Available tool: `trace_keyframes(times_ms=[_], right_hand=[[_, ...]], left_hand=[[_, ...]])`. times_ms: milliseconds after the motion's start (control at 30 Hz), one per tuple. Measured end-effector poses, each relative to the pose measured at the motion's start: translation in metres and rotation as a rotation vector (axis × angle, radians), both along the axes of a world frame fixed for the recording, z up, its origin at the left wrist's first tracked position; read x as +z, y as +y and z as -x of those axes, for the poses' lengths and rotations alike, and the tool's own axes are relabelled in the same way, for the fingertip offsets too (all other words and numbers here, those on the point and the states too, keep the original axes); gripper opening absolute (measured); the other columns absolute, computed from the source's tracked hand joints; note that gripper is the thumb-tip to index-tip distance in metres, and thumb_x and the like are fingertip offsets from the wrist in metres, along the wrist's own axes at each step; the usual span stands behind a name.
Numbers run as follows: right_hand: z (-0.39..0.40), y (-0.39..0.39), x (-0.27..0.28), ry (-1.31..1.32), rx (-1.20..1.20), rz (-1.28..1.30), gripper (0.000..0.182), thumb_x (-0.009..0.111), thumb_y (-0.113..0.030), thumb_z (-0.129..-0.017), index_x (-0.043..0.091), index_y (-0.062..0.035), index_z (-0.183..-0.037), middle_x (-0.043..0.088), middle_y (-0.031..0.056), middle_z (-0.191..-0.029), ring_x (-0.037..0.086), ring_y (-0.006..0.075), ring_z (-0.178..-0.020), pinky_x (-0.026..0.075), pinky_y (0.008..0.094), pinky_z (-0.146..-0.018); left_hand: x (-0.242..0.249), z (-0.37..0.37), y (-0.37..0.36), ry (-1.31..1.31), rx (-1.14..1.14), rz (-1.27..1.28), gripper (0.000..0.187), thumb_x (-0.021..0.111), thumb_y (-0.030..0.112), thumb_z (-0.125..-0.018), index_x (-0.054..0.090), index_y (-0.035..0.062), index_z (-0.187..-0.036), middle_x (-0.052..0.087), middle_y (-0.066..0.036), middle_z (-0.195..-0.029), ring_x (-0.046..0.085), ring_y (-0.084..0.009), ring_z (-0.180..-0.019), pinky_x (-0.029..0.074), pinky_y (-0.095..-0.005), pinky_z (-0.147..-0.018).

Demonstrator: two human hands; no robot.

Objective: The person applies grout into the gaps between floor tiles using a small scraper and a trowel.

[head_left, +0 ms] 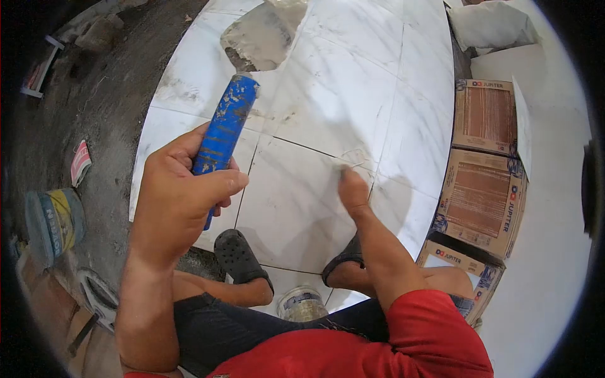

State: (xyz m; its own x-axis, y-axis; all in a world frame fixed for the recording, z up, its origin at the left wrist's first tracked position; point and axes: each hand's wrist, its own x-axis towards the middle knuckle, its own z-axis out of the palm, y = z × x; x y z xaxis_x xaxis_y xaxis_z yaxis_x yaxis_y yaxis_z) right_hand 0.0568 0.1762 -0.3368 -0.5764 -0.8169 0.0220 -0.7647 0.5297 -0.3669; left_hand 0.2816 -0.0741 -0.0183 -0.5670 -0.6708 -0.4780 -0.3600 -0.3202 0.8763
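My left hand (179, 195) is closed around a blue, mortar-stained tool handle (225, 126) that points up and away from me. My right hand (351, 189) reaches down to the white marble-look floor tiles (328, 94). Its fingertips touch the spot where the tile joints cross; I cannot tell whether they pinch a small thing. I squat on the tiles in black clogs (238, 255), wearing a red shirt and dark shorts.
A patch of grey mortar (261, 38) lies on the far tiles. Cardboard tile boxes (482, 183) line the right edge. A small can (301, 303) stands between my feet. Bare dirt floor, a bucket (53, 220) and debris lie to the left.
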Motion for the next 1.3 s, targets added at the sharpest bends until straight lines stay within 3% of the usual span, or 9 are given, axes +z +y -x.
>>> trace_keyframes(times_ms=[133,233,533,633,800,933,1000,1100,1300], right_hand=[[0.042,0.042,0.002,0.013,-0.617,-0.049,0.015,0.058,-0.013,-0.080,0.059,-0.0039,-0.092,0.066,0.0223,-0.081,0.064,0.0423,-0.078,0.050,0.0506,-0.068],[0.046,0.031,-0.010,0.031,-0.672,0.005,0.015,0.058,-0.013,-0.080,0.058,-0.0039,-0.091,0.066,0.0249,-0.085,0.064,0.0430,-0.081,0.050,0.0519,-0.071],[-0.016,-0.072,-0.004,-0.208,-0.372,0.183,0.023,0.060,-0.015,-0.078,0.063,-0.0045,-0.098,0.065,0.0225,-0.083,0.063,0.0438,-0.079,0.050,0.0512,-0.073],[0.010,-0.060,0.002,-0.052,-0.340,0.257,0.019,0.058,-0.012,-0.081,0.060,-0.0045,-0.097,0.065,0.0205,-0.078,0.062,0.0427,-0.074,0.050,0.0514,-0.067],[-0.020,-0.041,-0.042,0.113,0.099,-0.103,0.008,0.058,-0.010,-0.082,0.057,-0.0075,-0.089,0.063,0.0173,-0.079,0.064,0.0357,-0.070,0.052,0.0493,-0.060],[-0.014,-0.029,-0.012,0.058,0.048,-0.028,0.011,0.056,-0.008,-0.081,0.058,-0.0066,-0.091,0.063,0.0164,-0.081,0.064,0.0361,-0.072,0.052,0.0492,-0.062],[0.031,-0.014,-0.002,0.066,-0.135,0.146,0.015,0.057,-0.011,-0.082,0.060,-0.0054,-0.095,0.064,0.0194,-0.083,0.062,0.0407,-0.076,0.050,0.0506,-0.069],[0.075,-0.001,0.005,0.034,-0.498,-0.053,0.018,0.060,-0.015,-0.080,0.059,-0.0022,-0.093,0.066,0.0210,-0.080,0.064,0.0420,-0.075,0.051,0.0509,-0.067],[0.003,-0.049,-0.037,0.050,-0.018,0.023,0.011,0.058,-0.013,-0.080,0.056,-0.0044,-0.087,0.064,0.0204,-0.079,0.062,0.0422,-0.073,0.050,0.0510,-0.066]], left_hand=[[0.004,-0.005,0.005,0.034,0.005,-0.021,0.026,0.075,0.011,-0.072,0.063,0.0010,-0.093,0.057,0.001,-0.069,0.051,-0.0050,-0.053,0.041,-0.0196,-0.048],[0.006,-0.004,0.006,0.009,-0.010,-0.023,0.037,0.071,0.008,-0.074,0.063,-0.0064,-0.107,0.061,-0.002,-0.073,0.053,-0.0050,-0.056,0.043,-0.0194,-0.049],[0.006,0.004,0.009,0.020,-0.030,0.017,0.027,0.074,0.010,-0.072,0.063,0.0002,-0.094,0.057,0.001,-0.070,0.051,-0.0049,-0.053,0.040,-0.0198,-0.047],[0.005,0.001,0.008,0.031,-0.002,-0.024,0.026,0.074,0.010,-0.072,0.063,0.0001,-0.093,0.057,0.001,-0.070,0.051,-0.0049,-0.054,0.041,-0.0198,-0.048],[0.001,-0.003,0.007,0.068,0.003,-0.023,0.023,0.073,0.010,-0.073,0.062,0.0008,-0.091,0.057,0.001,-0.070,0.050,-0.0048,-0.053,0.040,-0.0197,-0.048],[0.004,-0.005,0.008,0.069,-0.009,-0.019,0.022,0.073,0.010,-0.073,0.063,0.0013,-0.090,0.057,0.001,-0.069,0.050,-0.0048,-0.053,0.040,-0.0197,-0.049],[0.004,-0.007,0.008,0.061,-0.002,-0.010,0.022,0.073,0.011,-0.072,0.063,0.0015,-0.090,0.057,0.001,-0.069,0.050,-0.0049,-0.053,0.040,-0.0197,-0.049],[0.008,-0.008,0.009,0.038,0.017,0.002,0.022,0.073,0.011,-0.072,0.063,0.0021,-0.089,0.057,0.001,-0.068,0.051,-0.0051,-0.053,0.040,-0.0196,-0.049],[0.004,-0.004,0.011,0.016,0.009,0.019,0.022,0.074,0.013,-0.072,0.063,0.0028,-0.087,0.057,0.001,-0.068,0.051,-0.0053,-0.053,0.041,-0.0199,-0.049]])
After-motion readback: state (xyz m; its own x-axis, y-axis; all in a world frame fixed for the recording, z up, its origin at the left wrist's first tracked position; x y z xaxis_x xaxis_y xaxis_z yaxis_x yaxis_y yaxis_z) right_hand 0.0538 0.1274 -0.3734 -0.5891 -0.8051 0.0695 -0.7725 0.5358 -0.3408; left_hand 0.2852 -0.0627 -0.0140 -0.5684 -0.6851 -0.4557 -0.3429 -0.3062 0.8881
